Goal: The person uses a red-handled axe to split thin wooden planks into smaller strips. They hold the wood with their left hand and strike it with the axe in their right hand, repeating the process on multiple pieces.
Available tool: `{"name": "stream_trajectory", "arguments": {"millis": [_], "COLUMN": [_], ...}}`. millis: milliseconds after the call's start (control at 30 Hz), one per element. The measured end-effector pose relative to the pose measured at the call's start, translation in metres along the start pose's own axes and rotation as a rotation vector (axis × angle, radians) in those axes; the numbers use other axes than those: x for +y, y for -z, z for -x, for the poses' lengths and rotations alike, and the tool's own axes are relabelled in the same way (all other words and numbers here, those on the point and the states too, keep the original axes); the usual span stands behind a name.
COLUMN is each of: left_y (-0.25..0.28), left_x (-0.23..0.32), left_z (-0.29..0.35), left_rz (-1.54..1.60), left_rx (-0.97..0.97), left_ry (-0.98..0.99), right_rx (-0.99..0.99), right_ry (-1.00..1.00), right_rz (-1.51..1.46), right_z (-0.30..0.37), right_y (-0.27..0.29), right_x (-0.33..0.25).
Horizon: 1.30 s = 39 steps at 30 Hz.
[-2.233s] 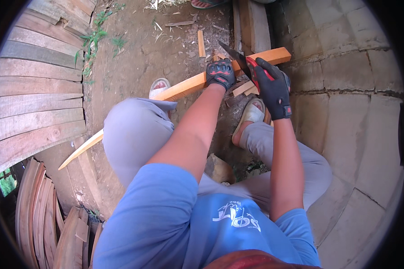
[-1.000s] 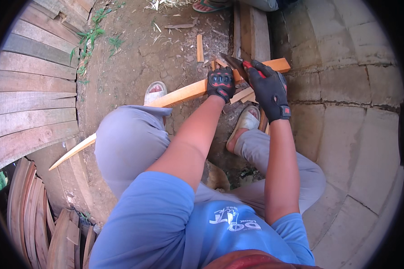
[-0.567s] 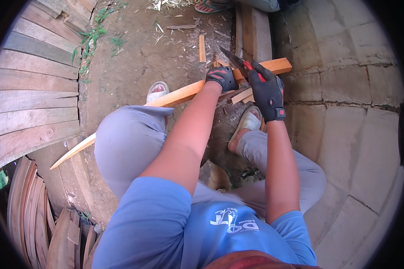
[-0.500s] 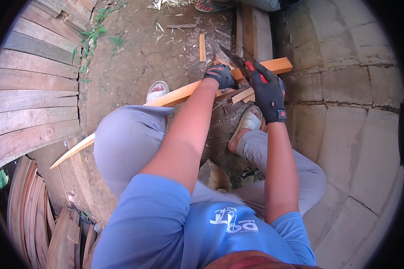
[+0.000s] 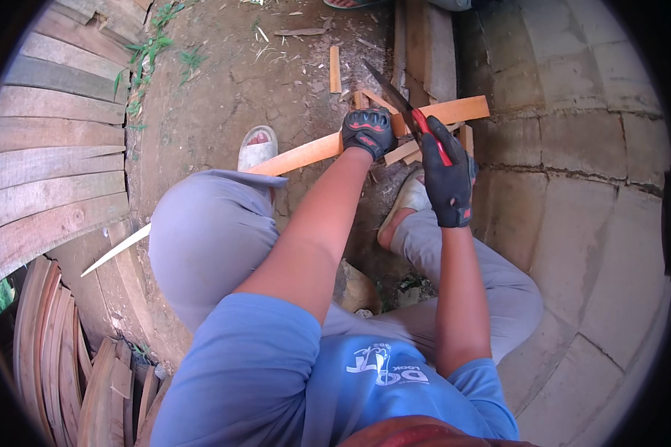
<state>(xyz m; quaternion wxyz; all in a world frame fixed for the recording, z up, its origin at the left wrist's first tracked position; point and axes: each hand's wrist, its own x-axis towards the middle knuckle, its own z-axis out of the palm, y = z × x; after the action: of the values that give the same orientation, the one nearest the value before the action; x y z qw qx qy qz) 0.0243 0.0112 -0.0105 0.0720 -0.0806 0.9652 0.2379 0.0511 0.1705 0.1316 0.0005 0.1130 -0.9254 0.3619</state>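
A long strip of light wood (image 5: 303,154) runs slantwise from under my left knee up to the block wall on the right. My gloved left hand (image 5: 369,133) is closed around it near the middle. In my gloved right hand (image 5: 448,182) is the red and black handle of a handsaw (image 5: 397,97). Its dark blade crosses the strip just right of my left hand and points up and away to the left. The blade's contact with the wood is partly hidden.
Short wood offcuts (image 5: 402,153) lie beneath the strip, and another offcut (image 5: 335,69) rests on the dirt farther away. A thick timber beam (image 5: 429,52) stands beyond. Stacked planks (image 5: 56,350) are at lower left. Another person's sandalled foot (image 5: 348,3) shows at the top edge.
My right hand has drawn the saw back toward me. The left hand has turned slightly and sits a little farther right on the strip.
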Motion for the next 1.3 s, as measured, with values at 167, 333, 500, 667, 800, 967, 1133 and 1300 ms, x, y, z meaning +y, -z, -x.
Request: {"name": "stream_trajectory", "arguments": {"millis": [167,333,500,667,800,967,1133,1300], "left_y": [0.001,0.002,0.003,0.003,0.000,0.005,-0.003,0.005], "left_x": [0.000,0.010,0.002,0.009,0.000,-0.001,-0.004,-0.002], "left_z": [-0.001,0.006,-0.001,0.001,-0.002,-0.004,-0.007,-0.009], "left_rz": [-0.017,-0.006,0.014,0.026,0.012,0.038,0.019,0.026], "left_rx": [0.037,0.036,0.056,0.036,0.087,0.011,0.025,0.001], "left_ry": [-0.002,0.033,0.030,0.047,0.010,0.000,0.016,0.005], "right_rx": [-0.016,0.034,0.012,0.026,0.018,0.029,-0.025,-0.058], "right_ry": [-0.006,-0.001,-0.022,0.026,-0.007,0.038,0.009,0.006], "right_rz": [-0.006,0.077,0.010,0.035,-0.038,-0.127,-0.140,-0.114], "right_z": [-0.011,-0.015,-0.056,-0.084,-0.086,-0.068,-0.031,0.018], "right_y": [-0.001,-0.035,-0.061,-0.090,-0.099,-0.084,-0.043,0.019], "right_x": [-0.004,0.015,0.020,0.036,0.035,0.047,0.041,0.012]}}
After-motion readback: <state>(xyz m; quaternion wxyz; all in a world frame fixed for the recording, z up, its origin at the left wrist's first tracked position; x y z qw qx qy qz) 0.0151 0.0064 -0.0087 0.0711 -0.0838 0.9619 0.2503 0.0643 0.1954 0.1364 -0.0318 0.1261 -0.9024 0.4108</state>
